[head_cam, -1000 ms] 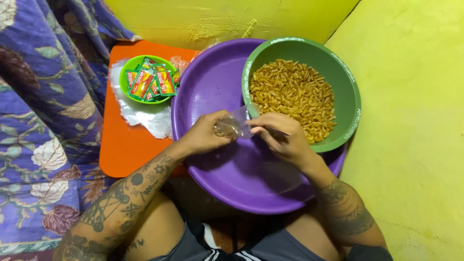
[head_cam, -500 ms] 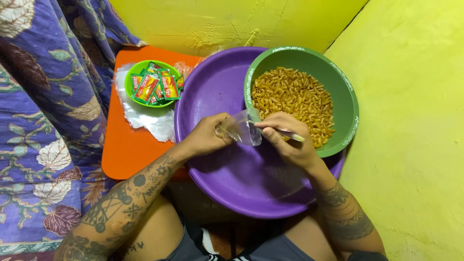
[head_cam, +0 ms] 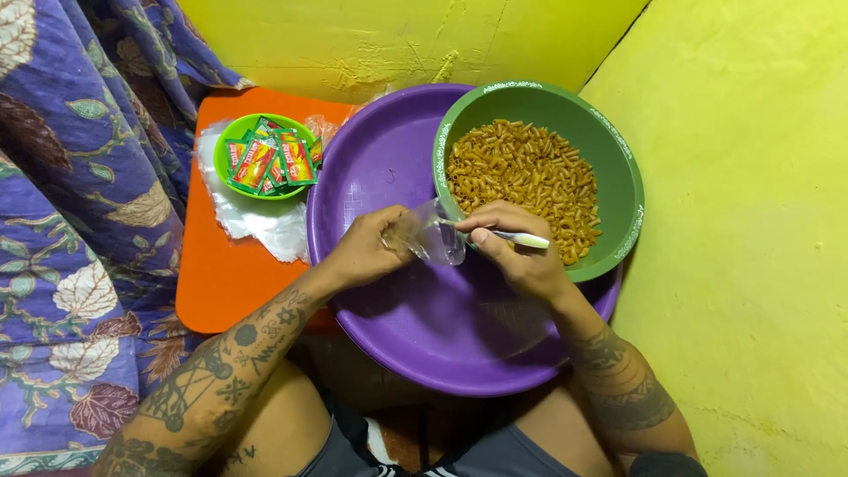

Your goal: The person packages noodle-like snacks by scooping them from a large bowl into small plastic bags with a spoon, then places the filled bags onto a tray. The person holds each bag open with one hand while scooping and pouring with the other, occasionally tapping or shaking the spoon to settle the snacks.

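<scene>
Small clear bag (head_cam: 435, 237) sits over the purple basin (head_cam: 389, 168), my left hand (head_cam: 367, 252) pinching its mouth open, my right hand (head_cam: 517, 252) gripping a white spoon (head_cam: 521, 238) at three o'clock, beside the green bowl (head_cam: 623, 177) of pasta (head_cam: 521, 181).

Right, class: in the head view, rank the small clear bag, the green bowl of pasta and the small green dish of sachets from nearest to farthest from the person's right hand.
1. Small clear bag: touching the right hand, on its left.
2. Green bowl of pasta: just beyond the hand.
3. Small green dish of sachets: far left, on the orange tray.

Home corner: rough yellow-painted walls (head_cam: 733, 177) behind round purple plastic basin (head_cam: 397, 168); floral purple fabric (head_cam: 71, 221) left of it.
</scene>
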